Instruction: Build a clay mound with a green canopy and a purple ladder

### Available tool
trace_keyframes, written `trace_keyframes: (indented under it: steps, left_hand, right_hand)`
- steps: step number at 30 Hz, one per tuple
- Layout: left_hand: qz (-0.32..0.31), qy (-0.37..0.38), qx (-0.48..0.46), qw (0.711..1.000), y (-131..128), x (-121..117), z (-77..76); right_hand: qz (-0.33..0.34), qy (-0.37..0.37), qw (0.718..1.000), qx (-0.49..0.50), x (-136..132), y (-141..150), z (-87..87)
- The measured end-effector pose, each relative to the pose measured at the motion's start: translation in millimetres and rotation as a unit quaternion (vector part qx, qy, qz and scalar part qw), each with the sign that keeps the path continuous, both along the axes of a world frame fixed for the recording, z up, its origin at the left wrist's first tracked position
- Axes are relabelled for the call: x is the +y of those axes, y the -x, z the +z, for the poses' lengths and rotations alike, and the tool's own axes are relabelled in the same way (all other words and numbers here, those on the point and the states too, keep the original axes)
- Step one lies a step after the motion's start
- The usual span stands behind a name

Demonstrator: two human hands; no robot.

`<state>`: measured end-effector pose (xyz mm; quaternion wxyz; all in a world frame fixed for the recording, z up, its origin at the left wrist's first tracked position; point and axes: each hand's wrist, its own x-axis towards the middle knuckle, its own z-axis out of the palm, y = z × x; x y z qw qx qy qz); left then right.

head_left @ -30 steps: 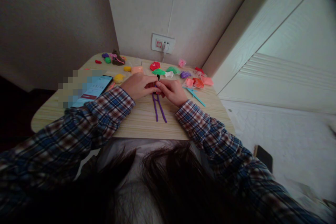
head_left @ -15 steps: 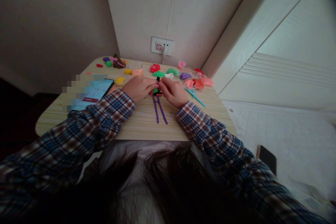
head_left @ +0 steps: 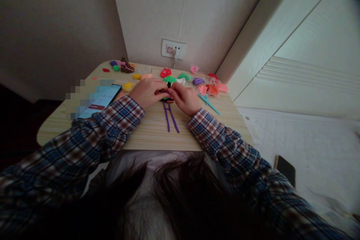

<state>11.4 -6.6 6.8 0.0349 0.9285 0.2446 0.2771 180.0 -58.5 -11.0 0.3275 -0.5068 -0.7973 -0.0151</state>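
My left hand (head_left: 146,92) and my right hand (head_left: 185,97) meet over the middle of the table, thumbs and fingertips pinched close together. Whatever sits between the fingertips is too small and covered to make out. Beneath them lies a flat modelling clay piece (head_left: 169,101) with green, black and reddish parts, mostly hidden by my fingers. Two long purple clay strips (head_left: 173,119), joined by a short crosspiece, run from it toward me. Just beyond my fingertips is a green clay lump (head_left: 170,79).
Several bagged clay lumps, among them a red one (head_left: 165,72) and a purple one (head_left: 198,81), line the table's back. A turquoise tool (head_left: 210,105) lies right of my right hand. A phone (head_left: 101,100) rests at left. Behind the table is a wall socket (head_left: 173,49).
My left hand's fingers have shifted and arched slightly, showing a dark gap between thumb and fingers. My right hand stays nearly in place.
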Motion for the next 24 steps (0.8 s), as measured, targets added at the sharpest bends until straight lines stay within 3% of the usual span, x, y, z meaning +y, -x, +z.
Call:
trace_keyframes:
  steps: [3, 5, 8, 10, 15, 24]
  left_hand:
    - [-0.012, 0.035, -0.034, 0.999, 0, -1, 3.5]
    - [-0.014, 0.109, -0.076, 0.991, 0, -1, 5.4]
    - [-0.040, 0.283, -0.136, 0.949, 2, 0, 7.3]
    - [-0.063, 0.358, -0.160, 0.918, 4, 1, 8.0]
    - [-0.063, 0.406, -0.205, 0.888, 5, 4, 7.2]
    - [-0.051, 0.518, -0.259, 0.814, 3, 1, 10.6]
  right_hand:
    - [-0.025, -0.013, 1.000, -0.003, -1, 0, 1.5]
    - [-0.036, -0.020, 0.999, 0.000, 0, -2, 2.7]
    - [-0.052, -0.027, 0.998, 0.012, 2, -7, 5.2]
    - [-0.073, -0.032, 0.997, 0.021, 4, -10, 7.1]
    - [-0.093, -0.033, 0.995, 0.019, 5, -13, 8.7]
    - [-0.065, -0.003, 0.997, -0.029, 3, -6, 5.7]
